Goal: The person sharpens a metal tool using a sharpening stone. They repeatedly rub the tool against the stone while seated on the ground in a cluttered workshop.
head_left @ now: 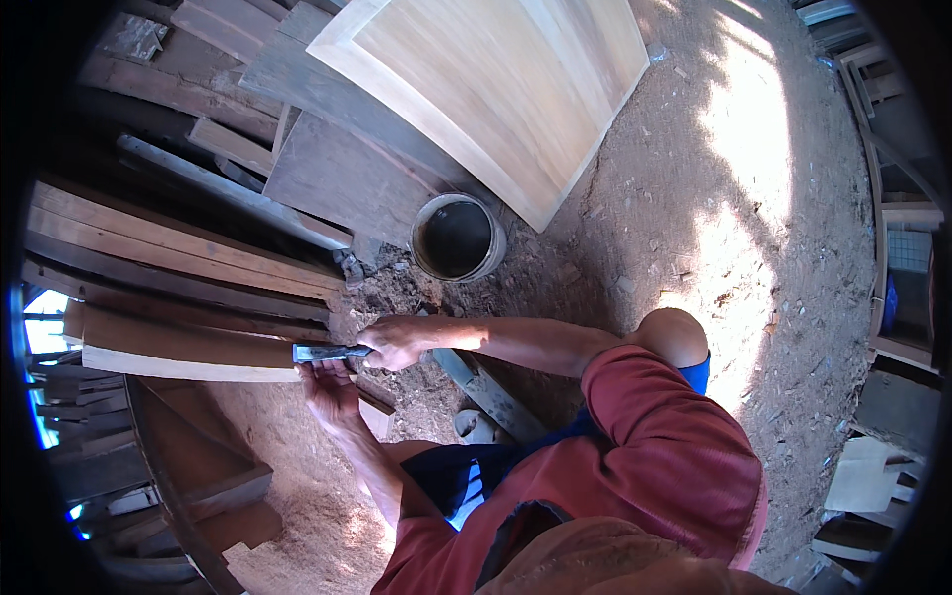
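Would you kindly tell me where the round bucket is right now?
In the head view, the round bucket stands on the dirt floor just above centre, at the pale wooden panel's lower edge, beyond both hands.

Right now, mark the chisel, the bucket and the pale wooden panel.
chisel [319,352], head view, on its metal blade.
bucket [493,244], head view, on its right rim.
pale wooden panel [496,89], head view, on its flat face.

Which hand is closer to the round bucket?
Right. The right hand grips the chisel just below the bucket. The left hand sits lower, under the chisel, farther from the bucket.
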Demonstrator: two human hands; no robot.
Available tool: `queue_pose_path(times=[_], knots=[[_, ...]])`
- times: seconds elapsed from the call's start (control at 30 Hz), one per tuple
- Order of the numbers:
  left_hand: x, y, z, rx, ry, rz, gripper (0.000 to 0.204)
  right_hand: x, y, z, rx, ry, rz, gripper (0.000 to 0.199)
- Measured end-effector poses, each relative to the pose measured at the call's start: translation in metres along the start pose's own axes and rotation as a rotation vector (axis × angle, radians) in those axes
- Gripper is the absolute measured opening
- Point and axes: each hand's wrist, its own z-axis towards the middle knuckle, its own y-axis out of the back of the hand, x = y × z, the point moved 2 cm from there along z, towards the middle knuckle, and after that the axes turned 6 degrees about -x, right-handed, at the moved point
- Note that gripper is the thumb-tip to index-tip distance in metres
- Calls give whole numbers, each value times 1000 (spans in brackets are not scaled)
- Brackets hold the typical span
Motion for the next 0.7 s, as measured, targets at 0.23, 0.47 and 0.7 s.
queue_pose_path(times=[0.23, 0.47, 0.7], knots=[[-4, -1, 4, 129, -108, 26, 63, 16, -10, -8, 310, -67, 557, 26], [5, -20, 7, 254, -59, 32, 56, 13, -6, -9, 278, -51, 608, 38], [10, -17, 8, 129, -81, 32, 56, 8, -3, -13, 247, -35, 648, 38]])
